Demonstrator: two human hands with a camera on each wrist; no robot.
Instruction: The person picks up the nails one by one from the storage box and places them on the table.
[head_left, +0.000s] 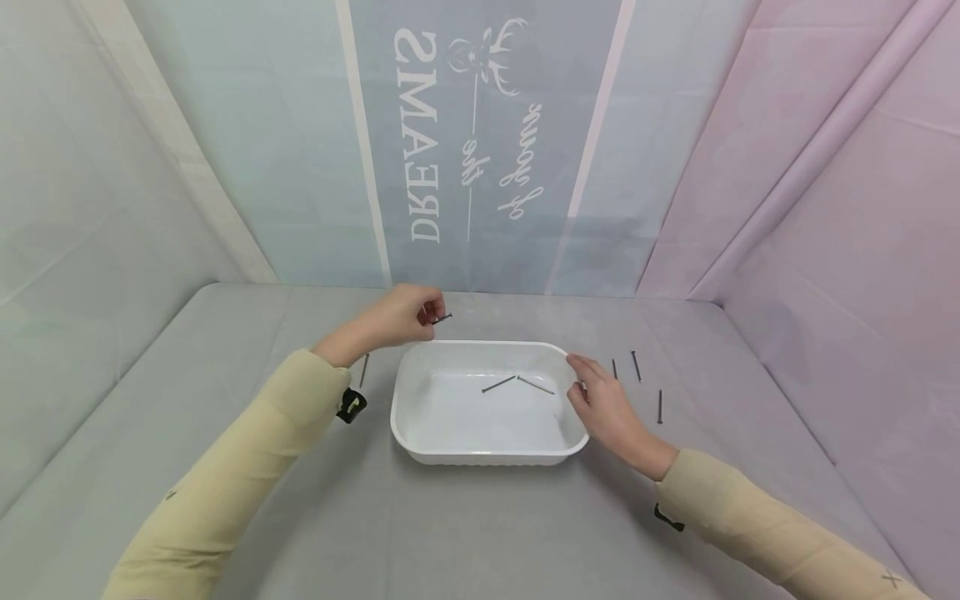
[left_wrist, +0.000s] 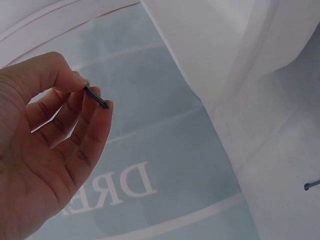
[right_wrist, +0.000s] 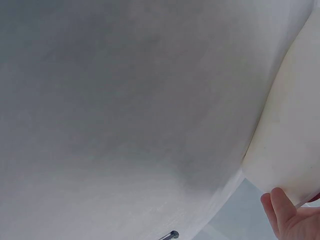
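Observation:
My left hand (head_left: 408, 315) pinches a dark nail (head_left: 442, 318) between thumb and fingertips, just above the far left rim of a white rectangular dish (head_left: 491, 458). The left wrist view shows the nail (left_wrist: 97, 97) jutting from the fingertips, part of it hidden by them. At the dish's right end, my right hand (head_left: 606, 408) grips the rim. Seen from the right wrist, fingers (right_wrist: 282, 202) lie against the outer wall. Inside the dish are two nails, a left one (head_left: 498, 384) and a right one (head_left: 536, 385).
On the grey table (head_left: 480, 533), one nail (head_left: 364, 371) lies left of the dish, near the left wrist. Right of the dish lie three more: a partly hidden nail (head_left: 614, 368), a far nail (head_left: 636, 367) and a nearer nail (head_left: 660, 407). A printed cloth (head_left: 480, 167) hangs behind.

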